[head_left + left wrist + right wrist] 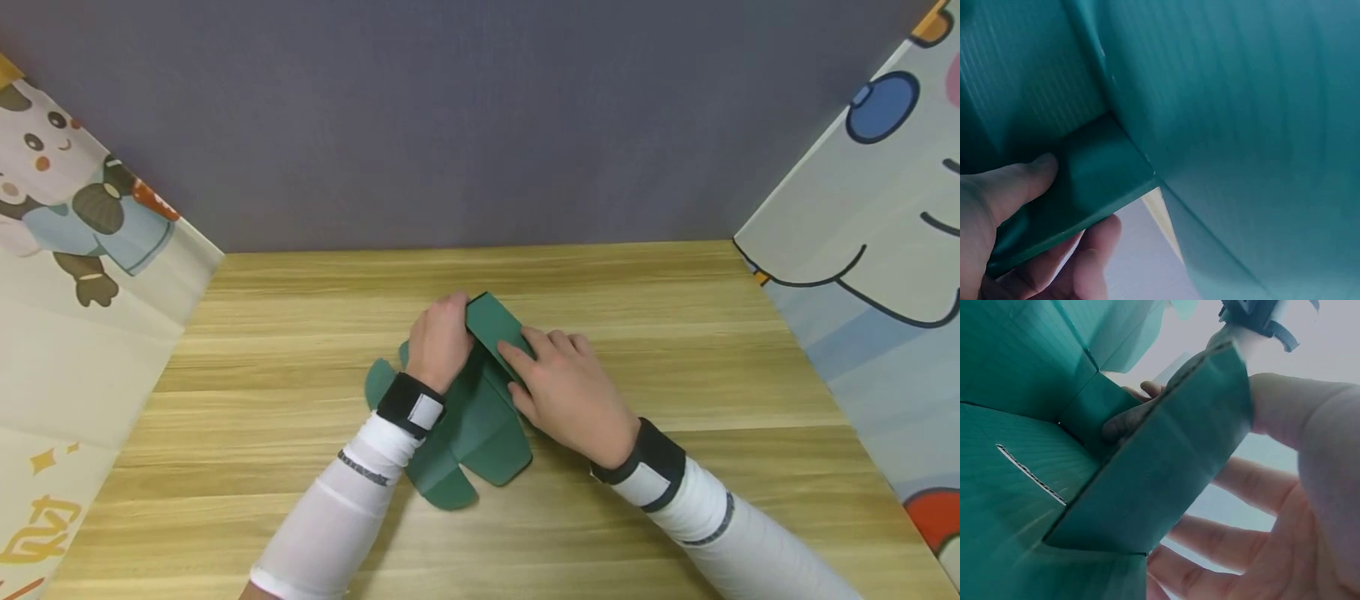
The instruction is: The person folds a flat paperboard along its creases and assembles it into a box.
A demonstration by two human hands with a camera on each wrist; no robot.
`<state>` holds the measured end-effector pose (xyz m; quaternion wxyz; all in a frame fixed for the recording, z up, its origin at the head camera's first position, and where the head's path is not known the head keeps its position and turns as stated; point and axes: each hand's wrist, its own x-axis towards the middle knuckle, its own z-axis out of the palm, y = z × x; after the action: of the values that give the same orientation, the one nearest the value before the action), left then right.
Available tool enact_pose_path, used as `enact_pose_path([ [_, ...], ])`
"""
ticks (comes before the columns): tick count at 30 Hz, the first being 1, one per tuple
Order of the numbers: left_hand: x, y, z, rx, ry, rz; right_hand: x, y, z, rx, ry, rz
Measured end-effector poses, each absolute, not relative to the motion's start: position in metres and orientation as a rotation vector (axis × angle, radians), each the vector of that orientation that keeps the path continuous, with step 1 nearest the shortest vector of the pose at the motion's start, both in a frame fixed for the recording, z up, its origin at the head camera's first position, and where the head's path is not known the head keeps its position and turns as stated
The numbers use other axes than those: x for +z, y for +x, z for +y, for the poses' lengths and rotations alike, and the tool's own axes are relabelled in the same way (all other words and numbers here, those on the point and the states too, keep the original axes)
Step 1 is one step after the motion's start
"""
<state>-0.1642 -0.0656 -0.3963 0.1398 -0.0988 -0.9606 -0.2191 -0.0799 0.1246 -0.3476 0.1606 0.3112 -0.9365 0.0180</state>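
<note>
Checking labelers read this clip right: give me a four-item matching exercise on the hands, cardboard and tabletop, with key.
Column 1
1. Left hand
2. Right hand
3. Cardboard
4. Tabletop

Column 2
A. Yellowish wood grain
B. Finger laid over a folded strip
C. Green, partly folded
D. Pinches a flap between thumb and fingers

Pairs: 1-D, 2-B, 3-C, 4-A

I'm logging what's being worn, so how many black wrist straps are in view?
2: a left wrist strap just behind the left hand and a right wrist strap just behind the right hand.
</note>
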Motion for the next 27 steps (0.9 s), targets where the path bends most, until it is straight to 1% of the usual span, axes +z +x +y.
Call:
enact_pose_path([
  [14, -0.402, -0.171, -0.065, -0.591, -0.268, -2.740, -0.350, -0.079, 0.121, 0.081, 0.897, -2.658],
  [20, -0.402, -0.168, -0.068, -0.560, -0.282, -2.727, -0.352, -0.082, 0.122, 0.119, 0.908, -2.653],
  [23, -0.398, -0.164, -0.068, -0.504, -0.350, -2.679, -0.352, -0.085, 0.124, 0.128, 0.919, -2.653],
  [27, -0.389, -0.156, -0.065, -0.367, -0.551, -2.545, -0.350, -0.090, 0.128, 0.116, 0.949, -2.646],
])
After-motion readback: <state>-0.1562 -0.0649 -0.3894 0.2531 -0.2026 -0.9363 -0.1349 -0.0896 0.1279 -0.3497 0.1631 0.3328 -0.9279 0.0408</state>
